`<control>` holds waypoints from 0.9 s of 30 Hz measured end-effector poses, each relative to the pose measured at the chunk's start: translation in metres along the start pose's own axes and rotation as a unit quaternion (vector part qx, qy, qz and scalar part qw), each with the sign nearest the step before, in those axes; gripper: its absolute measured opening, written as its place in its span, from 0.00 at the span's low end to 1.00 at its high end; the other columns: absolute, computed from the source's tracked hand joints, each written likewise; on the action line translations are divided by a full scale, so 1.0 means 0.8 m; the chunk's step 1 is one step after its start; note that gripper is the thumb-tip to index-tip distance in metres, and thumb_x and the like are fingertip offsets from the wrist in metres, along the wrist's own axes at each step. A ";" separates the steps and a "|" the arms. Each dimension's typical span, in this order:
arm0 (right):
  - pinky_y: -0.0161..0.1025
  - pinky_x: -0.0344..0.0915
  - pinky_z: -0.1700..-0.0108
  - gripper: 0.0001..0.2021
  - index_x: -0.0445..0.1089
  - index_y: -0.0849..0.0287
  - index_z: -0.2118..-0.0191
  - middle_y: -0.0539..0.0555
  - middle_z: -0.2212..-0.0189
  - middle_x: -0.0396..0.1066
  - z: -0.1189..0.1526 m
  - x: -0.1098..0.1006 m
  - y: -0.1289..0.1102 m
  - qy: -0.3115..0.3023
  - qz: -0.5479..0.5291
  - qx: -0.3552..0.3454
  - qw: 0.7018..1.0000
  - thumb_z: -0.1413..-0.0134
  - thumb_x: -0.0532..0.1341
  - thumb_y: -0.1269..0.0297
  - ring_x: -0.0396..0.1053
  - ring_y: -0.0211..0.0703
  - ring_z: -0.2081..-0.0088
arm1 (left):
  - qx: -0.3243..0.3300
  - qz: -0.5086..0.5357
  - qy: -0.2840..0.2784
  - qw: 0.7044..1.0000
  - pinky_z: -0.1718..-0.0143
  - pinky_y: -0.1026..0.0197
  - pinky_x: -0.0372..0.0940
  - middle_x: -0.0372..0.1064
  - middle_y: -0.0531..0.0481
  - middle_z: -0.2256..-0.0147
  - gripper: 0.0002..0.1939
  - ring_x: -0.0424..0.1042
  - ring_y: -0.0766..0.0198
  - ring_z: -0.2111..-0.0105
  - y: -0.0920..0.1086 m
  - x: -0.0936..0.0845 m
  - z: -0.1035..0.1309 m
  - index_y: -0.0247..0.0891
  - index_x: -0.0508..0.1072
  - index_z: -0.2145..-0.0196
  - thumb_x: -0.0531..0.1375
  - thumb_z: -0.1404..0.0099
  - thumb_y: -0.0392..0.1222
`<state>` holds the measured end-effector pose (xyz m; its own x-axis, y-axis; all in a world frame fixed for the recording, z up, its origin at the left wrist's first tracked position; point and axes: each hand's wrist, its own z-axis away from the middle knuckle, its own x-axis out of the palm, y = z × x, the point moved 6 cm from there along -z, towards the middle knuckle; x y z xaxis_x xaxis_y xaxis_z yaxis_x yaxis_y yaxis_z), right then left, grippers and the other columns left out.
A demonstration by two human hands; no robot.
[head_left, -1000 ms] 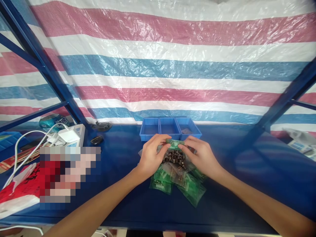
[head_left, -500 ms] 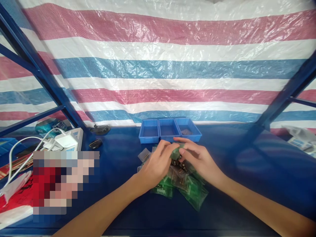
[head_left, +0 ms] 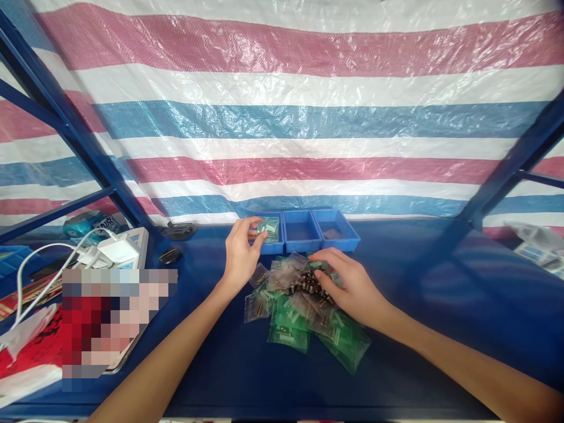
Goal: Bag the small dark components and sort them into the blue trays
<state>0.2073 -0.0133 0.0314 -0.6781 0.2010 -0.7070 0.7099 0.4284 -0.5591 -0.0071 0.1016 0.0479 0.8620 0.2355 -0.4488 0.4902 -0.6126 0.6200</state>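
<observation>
My left hand (head_left: 245, 242) pinches a small green plastic bag (head_left: 268, 229) with pale parts inside, over the left blue bin (head_left: 277, 248). My right hand (head_left: 346, 281) is at the top right of a pile of small bags, its fingers curled round another green bag (head_left: 318, 266), partly hidden by the hand. In the pile lie green bags (head_left: 288, 323), clear bags with brass-coloured pins (head_left: 259, 306), and a cluster of dark, metal-tipped parts (head_left: 308, 285).
Beside the left bin stand a middle blue bin (head_left: 302, 239) and a right blue bin (head_left: 337, 239) with small contents. A black mouse (head_left: 170, 257), a white charger with cables (head_left: 118, 251) and a red package (head_left: 35, 338) lie left. Blue frame posts flank the table.
My left hand has moved left and away from my right hand, carrying a green bag to the left bin. My right hand has stayed at the pile, which shows more now.
</observation>
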 end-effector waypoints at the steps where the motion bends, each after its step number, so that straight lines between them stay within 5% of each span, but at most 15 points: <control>1: 0.52 0.72 0.52 0.12 0.68 0.52 0.47 0.59 0.50 0.73 -0.001 0.000 -0.002 0.000 0.028 -0.019 0.999 0.30 0.53 0.60 0.72 0.55 0.51 | -0.001 -0.018 -0.016 1.000 0.58 0.59 0.72 0.70 0.47 0.56 0.12 0.74 0.60 0.61 -0.006 0.002 -0.002 0.39 0.74 0.52 0.61 0.32 0.42; 6: 0.53 0.71 0.52 0.11 0.70 0.53 0.49 0.59 0.52 0.73 -0.002 0.005 0.001 -0.016 0.098 -0.062 0.993 0.30 0.52 0.65 0.70 0.56 0.50 | 0.015 -0.109 -0.080 0.991 0.46 0.48 0.68 0.67 0.42 0.47 0.10 0.71 0.50 0.47 -0.013 0.011 -0.001 0.40 0.78 0.56 0.60 0.33 0.41; 12: 0.51 0.71 0.57 0.11 0.72 0.55 0.56 0.59 0.58 0.72 -0.002 0.009 0.005 -0.051 0.150 -0.060 0.986 0.30 0.53 0.65 0.69 0.54 0.57 | 0.083 -0.129 -0.155 0.976 0.45 0.47 0.66 0.74 0.44 0.56 0.13 0.73 0.52 0.53 0.003 0.028 0.013 0.39 0.77 0.55 0.53 0.27 0.40; 20: 0.62 0.65 0.41 0.19 0.67 0.62 0.40 0.66 0.40 0.67 -0.016 -0.014 0.031 0.036 0.255 -0.055 0.965 0.32 0.53 0.66 0.62 0.65 0.38 | 0.127 -0.138 -0.210 0.960 0.53 0.53 0.66 0.74 0.45 0.55 0.19 0.73 0.55 0.55 0.019 0.040 0.022 0.42 0.71 0.42 0.48 0.24 0.35; 27: 0.60 0.63 0.36 0.20 0.68 0.64 0.40 0.65 0.41 0.71 -0.024 -0.011 0.057 0.025 0.217 -0.066 0.974 0.34 0.54 0.68 0.66 0.60 0.38 | 0.124 -0.134 -0.210 0.961 0.56 0.59 0.67 0.75 0.48 0.57 0.19 0.76 0.60 0.59 0.020 0.052 0.017 0.45 0.76 0.44 0.50 0.24 0.34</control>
<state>0.2417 0.0214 0.0203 -0.3313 0.4295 -0.8401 0.9029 0.4026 -0.1503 0.0353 0.0911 0.0302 0.5557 0.1160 -0.8232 0.5967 -0.7452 0.2978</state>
